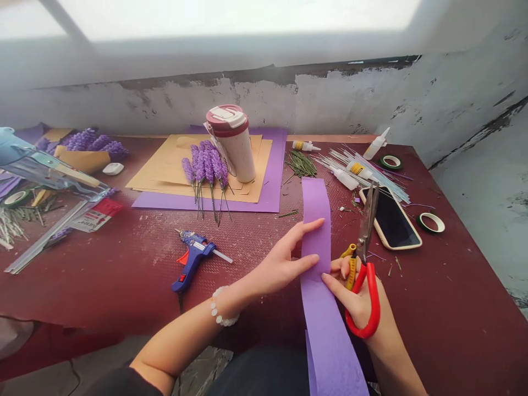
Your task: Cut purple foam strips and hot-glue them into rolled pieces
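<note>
A long strip of purple paper (pixel 317 236) runs from the table down over my lap. My left hand (pixel 291 254) grips its left edge, with thumb and index finger across the front and the other fingers hidden behind. My right hand (pixel 358 300) pinches the strip's right edge lower down, the thumb on top. Red-handled scissors (pixel 373 300) hang on that same hand, a handle loop around it and the blades pointing away from me. Yellow grips of a tool (pixel 351 267) show by the right fingers; whether they are held or lying there I cannot tell.
A blue glue gun (pixel 193 261) lies left of my left hand. Behind it, purple flower stems (pixel 206 165) and a lidded cup (pixel 239 148) rest on tan and purple sheets (pixel 268 201). To the right are a phone (pixel 391 217), glue bottles (pixel 376 144), wires and tape rolls (pixel 431 222).
</note>
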Demonstrator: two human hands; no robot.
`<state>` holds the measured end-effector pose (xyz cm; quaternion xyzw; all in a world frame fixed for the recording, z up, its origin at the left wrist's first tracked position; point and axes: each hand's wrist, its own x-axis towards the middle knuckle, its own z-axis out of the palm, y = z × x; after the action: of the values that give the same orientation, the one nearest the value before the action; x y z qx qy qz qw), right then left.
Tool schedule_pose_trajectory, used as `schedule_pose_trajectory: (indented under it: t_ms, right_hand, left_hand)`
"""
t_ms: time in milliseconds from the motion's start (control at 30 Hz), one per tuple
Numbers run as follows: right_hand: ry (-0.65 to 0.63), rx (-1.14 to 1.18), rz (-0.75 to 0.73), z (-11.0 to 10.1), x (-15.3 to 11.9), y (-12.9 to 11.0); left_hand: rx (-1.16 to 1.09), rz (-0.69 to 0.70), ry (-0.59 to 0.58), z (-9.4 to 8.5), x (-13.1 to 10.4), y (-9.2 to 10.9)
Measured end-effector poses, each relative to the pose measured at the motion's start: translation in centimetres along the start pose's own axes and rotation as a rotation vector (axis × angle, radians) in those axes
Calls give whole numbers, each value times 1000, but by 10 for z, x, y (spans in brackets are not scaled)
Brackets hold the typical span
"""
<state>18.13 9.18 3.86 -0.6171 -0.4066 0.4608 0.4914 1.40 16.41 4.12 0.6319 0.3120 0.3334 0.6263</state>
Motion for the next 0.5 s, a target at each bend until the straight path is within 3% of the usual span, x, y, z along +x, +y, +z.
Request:
schedule_pose_trajectory:
  t_ms: [500]
  right_hand:
    - [-33,-72,20,3,1,-3]
  left_hand:
    - [-60,-32,7,1,-2,-4]
